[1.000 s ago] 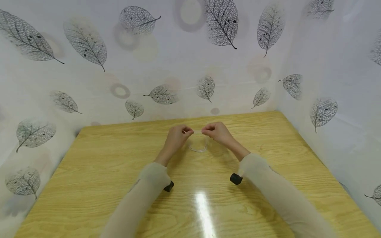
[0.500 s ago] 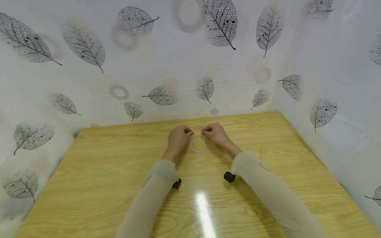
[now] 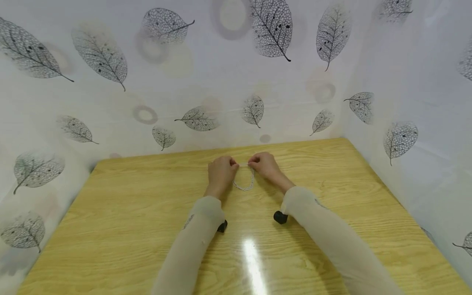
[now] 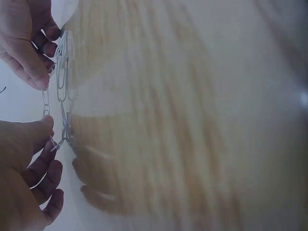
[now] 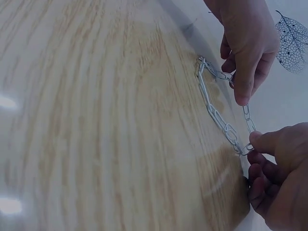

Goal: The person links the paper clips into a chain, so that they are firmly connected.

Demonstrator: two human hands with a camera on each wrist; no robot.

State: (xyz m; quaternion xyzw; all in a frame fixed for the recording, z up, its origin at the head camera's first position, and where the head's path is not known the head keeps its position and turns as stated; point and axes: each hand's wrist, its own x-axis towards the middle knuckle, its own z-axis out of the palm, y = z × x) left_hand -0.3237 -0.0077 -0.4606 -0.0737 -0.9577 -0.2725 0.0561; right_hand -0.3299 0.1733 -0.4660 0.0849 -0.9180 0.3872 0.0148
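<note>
A chain of pale paper clips (image 3: 243, 189) hangs in a loop near the far side of the table. My left hand (image 3: 220, 174) pinches it between thumb and fingers on the left. Opposite, my right hand (image 3: 266, 167) pinches it too, and a short stretch of links spans the gap between both hands. Close up, the right wrist view shows the linked paper clips (image 5: 211, 106) drooping to the tabletop, or just over it; I cannot tell which. Fingertips cover the links at both grips.
The wood-grain table (image 3: 140, 213) reaches back to a pale curtain (image 3: 217, 73) printed with leaves, which also runs along both sides. Each wrist carries a small black device (image 3: 280, 217). A bright light reflection lies on the tabletop.
Both forearms have swung inward, and the hands have come slightly closer together. The paper clip chain shows more clearly as a rounder loop. Both hands keep their pinch on it.
</note>
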